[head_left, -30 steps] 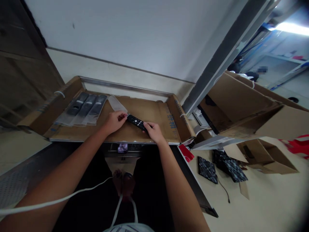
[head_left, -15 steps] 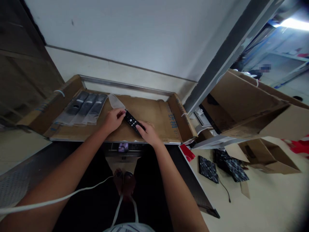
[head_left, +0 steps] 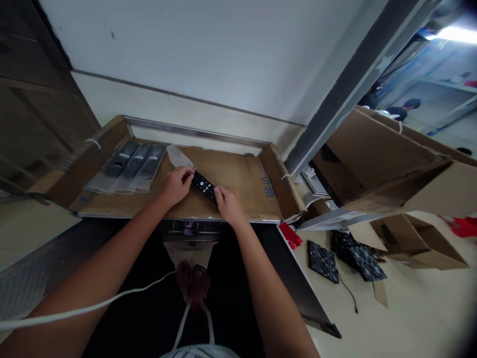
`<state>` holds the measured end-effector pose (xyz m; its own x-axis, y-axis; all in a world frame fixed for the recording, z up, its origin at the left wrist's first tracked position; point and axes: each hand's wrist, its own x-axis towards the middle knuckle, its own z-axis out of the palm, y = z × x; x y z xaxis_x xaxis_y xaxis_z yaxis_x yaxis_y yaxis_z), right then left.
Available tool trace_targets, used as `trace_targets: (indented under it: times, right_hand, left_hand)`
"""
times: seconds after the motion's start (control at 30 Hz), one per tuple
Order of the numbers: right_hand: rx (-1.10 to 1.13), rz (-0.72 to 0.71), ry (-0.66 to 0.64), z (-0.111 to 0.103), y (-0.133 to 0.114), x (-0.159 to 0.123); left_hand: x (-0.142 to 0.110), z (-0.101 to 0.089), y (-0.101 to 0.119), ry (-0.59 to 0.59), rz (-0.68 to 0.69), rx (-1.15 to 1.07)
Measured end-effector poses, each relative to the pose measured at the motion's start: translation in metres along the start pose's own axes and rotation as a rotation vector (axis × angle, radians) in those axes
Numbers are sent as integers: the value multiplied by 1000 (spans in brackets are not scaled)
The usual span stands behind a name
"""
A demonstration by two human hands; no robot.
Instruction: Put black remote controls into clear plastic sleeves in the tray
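A black remote control (head_left: 203, 185) lies slanted over the flattened cardboard sheet (head_left: 238, 174) on the bench. My right hand (head_left: 228, 205) grips its near end with curled fingers. My left hand (head_left: 177, 183) pinches the mouth of a clear plastic sleeve (head_left: 178, 156) right at the remote's far end. The sleeve trails away toward the wall. Whether the remote's tip is inside the sleeve I cannot tell.
Three remotes in clear bags (head_left: 128, 166) lie side by side at the cardboard's left. An open cardboard box (head_left: 387, 164) stands at the right, a smaller box (head_left: 417, 238) and dark patterned pieces (head_left: 345, 256) on the floor. A white cable (head_left: 93, 306) crosses my left arm.
Both hands have drawn the remote a little to the left, toward the sleeve's mouth. My right hand slid inward along its near end.
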<state>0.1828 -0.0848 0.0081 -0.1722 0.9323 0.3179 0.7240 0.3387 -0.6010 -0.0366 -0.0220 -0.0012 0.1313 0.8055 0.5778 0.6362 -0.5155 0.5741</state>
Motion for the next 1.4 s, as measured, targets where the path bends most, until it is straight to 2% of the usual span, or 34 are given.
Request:
trace_targets:
  times: [0.1,0.17,0.4,0.57,0.67,0.83,1.0,1.2,1.4]
  right_hand:
    - [-117,-78,-5,-1,-8,-6]
    - [-97,-64,-8,-1,-9,-7]
    - [274,144,36,3,4,2]
    - [368,207,59,4,5,4]
    - [307,194,60,3,1,2]
    - [85,88,41,1,-6,-1]
    - [-71,-12,23,1,-9,-5]
    - [-181,-75,16,0,-14,-11]
    - [-198,-106,37,4,-14,-14]
  left_hand:
    - [0,0,1,15,14,8]
    - [0,0,2,8,15,16]
    - [-1,-2,5,15,41,28]
    - [-3,-5,10,47,34,35]
    - [-3,-5,12,32,23,48]
    - [-1,-3,12,50,-41,87]
    - [2,3,7,-5,-42,206]
    - [1,5,2,23,-80,215]
    - [0,-3,11,36,-154,161]
